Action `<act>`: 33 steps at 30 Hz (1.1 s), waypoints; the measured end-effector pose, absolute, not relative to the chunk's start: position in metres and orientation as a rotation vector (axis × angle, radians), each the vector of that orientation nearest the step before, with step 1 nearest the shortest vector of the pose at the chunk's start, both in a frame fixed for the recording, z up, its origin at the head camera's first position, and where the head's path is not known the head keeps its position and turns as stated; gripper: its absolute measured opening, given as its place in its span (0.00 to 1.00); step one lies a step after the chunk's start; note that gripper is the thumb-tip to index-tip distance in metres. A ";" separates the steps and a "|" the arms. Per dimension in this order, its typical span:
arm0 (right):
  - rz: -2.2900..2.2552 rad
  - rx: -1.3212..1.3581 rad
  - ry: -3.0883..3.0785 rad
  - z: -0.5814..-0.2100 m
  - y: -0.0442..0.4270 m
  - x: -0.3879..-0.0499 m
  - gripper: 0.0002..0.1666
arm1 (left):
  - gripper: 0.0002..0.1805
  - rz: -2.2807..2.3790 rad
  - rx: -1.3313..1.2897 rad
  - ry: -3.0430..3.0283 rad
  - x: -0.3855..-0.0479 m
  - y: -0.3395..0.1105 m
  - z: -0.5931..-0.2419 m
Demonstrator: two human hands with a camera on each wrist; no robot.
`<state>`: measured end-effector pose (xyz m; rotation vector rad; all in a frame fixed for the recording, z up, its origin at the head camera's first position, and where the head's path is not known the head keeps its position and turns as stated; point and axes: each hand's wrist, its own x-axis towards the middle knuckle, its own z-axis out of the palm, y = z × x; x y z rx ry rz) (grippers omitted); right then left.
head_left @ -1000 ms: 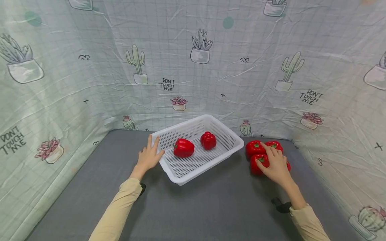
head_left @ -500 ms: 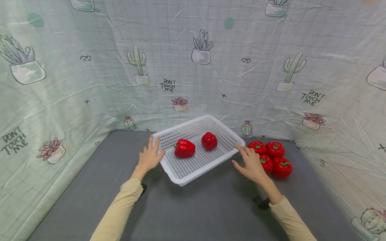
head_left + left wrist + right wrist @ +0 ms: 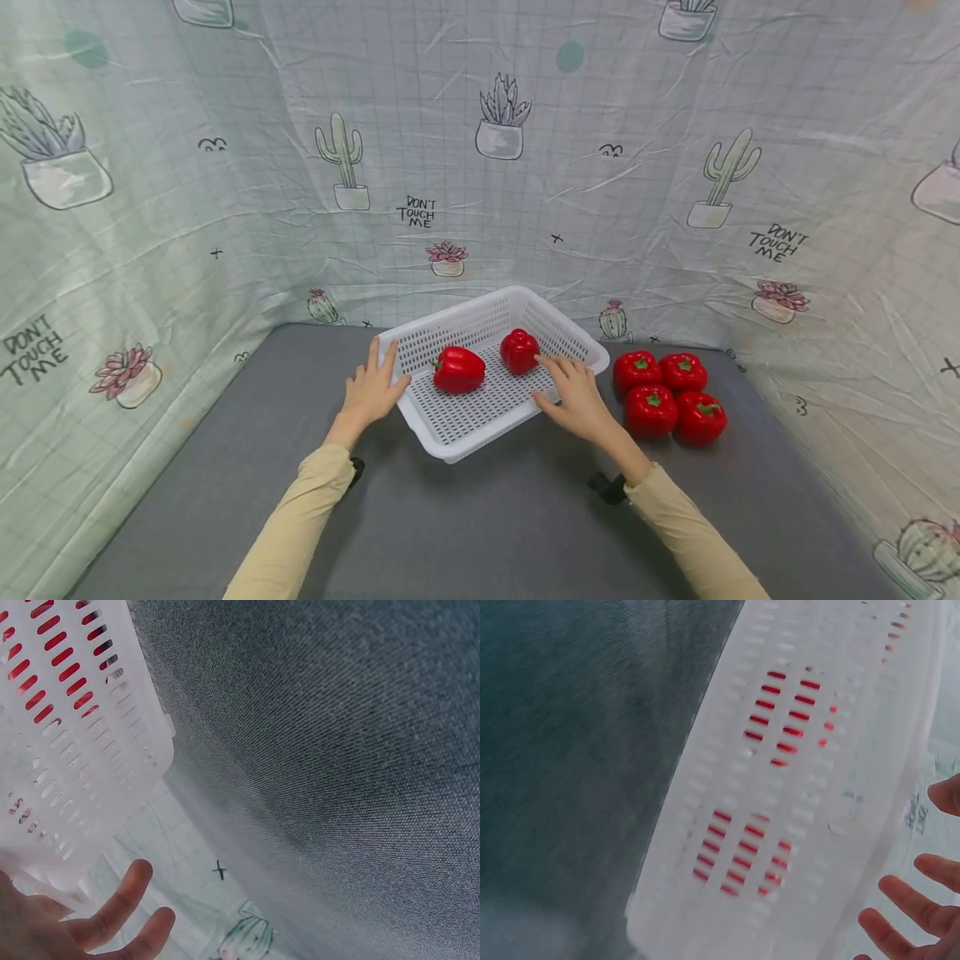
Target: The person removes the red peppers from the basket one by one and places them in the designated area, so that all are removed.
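A white perforated basket (image 3: 480, 433) stands slantwise on the grey table, with two red bell peppers (image 3: 459, 370) (image 3: 519, 351) lying inside. The left hand (image 3: 367, 395) is at the basket's left end, fingers spread and touching its rim; the left wrist view shows the fingers (image 3: 120, 904) beside the basket's wall (image 3: 90, 765). Over the basket's right front rim the right hand (image 3: 581, 404) hovers, fingers spread and holding nothing. Seen in the right wrist view, its fingers (image 3: 911, 900) are near the basket's side (image 3: 780, 787), red showing through the slots.
Several red bell peppers (image 3: 651, 412) stand in a cluster on the table (image 3: 495, 533), right of the basket. A pale cloth (image 3: 420, 100) printed with cacti hangs behind and on both sides.
The right hand has moved left from the pepper cluster to the basket's right front rim, with nothing in it. The left hand, basket and peppers look unmoved.
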<state>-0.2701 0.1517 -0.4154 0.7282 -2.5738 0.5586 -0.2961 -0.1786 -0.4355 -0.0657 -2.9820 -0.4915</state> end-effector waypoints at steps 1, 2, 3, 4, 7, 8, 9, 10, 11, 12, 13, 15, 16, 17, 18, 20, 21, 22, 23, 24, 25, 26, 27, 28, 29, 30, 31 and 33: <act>0.561 0.734 -2.572 -0.415 0.148 -0.272 0.32 | 0.38 -0.492 -0.065 -2.983 -0.296 -0.179 -0.436; 0.565 0.739 -2.569 -0.415 0.144 -0.273 0.33 | 0.38 -0.491 -0.064 -2.985 -0.296 -0.179 -0.436; 0.564 0.743 -2.567 -0.415 0.140 -0.275 0.33 | 0.38 -0.492 -0.063 -2.985 -0.296 -0.179 -0.436; 0.564 0.748 -2.564 -0.415 0.136 -0.277 0.33 | 0.38 -0.494 -0.063 -2.985 -0.296 -0.179 -0.436; 0.555 0.752 -2.560 -0.414 0.126 -0.281 0.33 | 0.38 -0.498 -0.065 -2.981 -0.296 -0.178 -0.436; 0.552 0.753 -2.561 -0.414 0.122 -0.283 0.33 | 0.38 -0.499 -0.066 -2.979 -0.296 -0.178 -0.436; 0.545 0.752 -2.568 -0.414 0.119 -0.285 0.33 | 0.38 -0.500 -0.067 -2.977 -0.297 -0.178 -0.436; 0.546 0.751 -2.576 -0.413 0.116 -0.286 0.34 | 0.38 -0.500 -0.067 -2.977 -0.297 -0.178 -0.437; 0.534 0.749 -2.586 -0.413 0.114 -0.288 0.34 | 0.38 -0.499 -0.068 -2.977 -0.297 -0.178 -0.437; 0.526 0.750 -2.593 -0.413 0.111 -0.289 0.35 | 0.38 -0.497 -0.066 -2.978 -0.297 -0.178 -0.437; 0.517 0.750 -2.602 -0.414 0.108 -0.291 0.35 | 0.38 -0.495 -0.065 -2.980 -0.298 -0.178 -0.437; 0.494 0.754 -2.615 -0.414 0.103 -0.293 0.35 | 0.38 -0.493 -0.065 -2.981 -0.298 -0.178 -0.437; 0.487 0.759 -2.615 -0.414 0.101 -0.294 0.36 | 0.38 -0.494 -0.065 -2.981 -0.298 -0.177 -0.437; 0.475 0.765 -2.612 -0.414 0.099 -0.295 0.36 | 0.38 -0.493 -0.066 -2.981 -0.299 -0.177 -0.437; 0.476 0.772 -2.608 -0.413 0.097 -0.296 0.36 | 0.38 -0.491 -0.067 -2.980 -0.299 -0.178 -0.437; 0.481 0.783 -2.598 -0.413 0.093 -0.298 0.36 | 0.38 -0.493 -0.069 -2.978 -0.299 -0.178 -0.437; 0.483 0.787 -2.596 -0.413 0.091 -0.299 0.36 | 0.38 -0.492 -0.070 -2.978 -0.299 -0.178 -0.437; 0.483 0.790 -2.597 -0.413 0.089 -0.300 0.37 | 0.38 -0.491 -0.070 -2.978 -0.299 -0.178 -0.437; 0.485 0.792 -2.602 -0.413 0.087 -0.301 0.37 | 0.38 -0.491 -0.071 -2.978 -0.299 -0.178 -0.437; 0.489 0.792 -2.608 -0.413 0.085 -0.302 0.37 | 0.38 -0.490 -0.070 -2.978 -0.299 -0.178 -0.437; 0.489 0.793 -2.615 -0.414 0.082 -0.303 0.37 | 0.38 -0.491 -0.068 -2.978 -0.298 -0.179 -0.437; 0.489 0.795 -2.625 -0.414 0.080 -0.304 0.37 | 0.38 -0.492 -0.068 -2.977 -0.298 -0.179 -0.438; 0.489 0.795 -2.635 -0.415 0.078 -0.305 0.37 | 0.38 -0.493 -0.068 -2.978 -0.298 -0.179 -0.438; 0.503 0.800 -2.640 -0.415 0.076 -0.306 0.37 | 0.38 -0.495 -0.067 -2.977 -0.298 -0.179 -0.438; 0.504 0.802 -2.646 -0.415 0.073 -0.307 0.37 | 0.38 -0.494 -0.067 -2.977 -0.297 -0.179 -0.438; 0.513 0.806 -2.651 -0.416 0.071 -0.308 0.37 | 0.38 -0.494 -0.067 -2.978 -0.297 -0.179 -0.438; 0.520 0.811 -2.656 -0.416 0.069 -0.309 0.37 | 0.38 -0.494 -0.068 -2.978 -0.297 -0.179 -0.438; 0.535 0.819 -2.669 -0.416 0.064 -0.310 0.38 | 0.38 -0.496 -0.070 -2.977 -0.297 -0.179 -0.438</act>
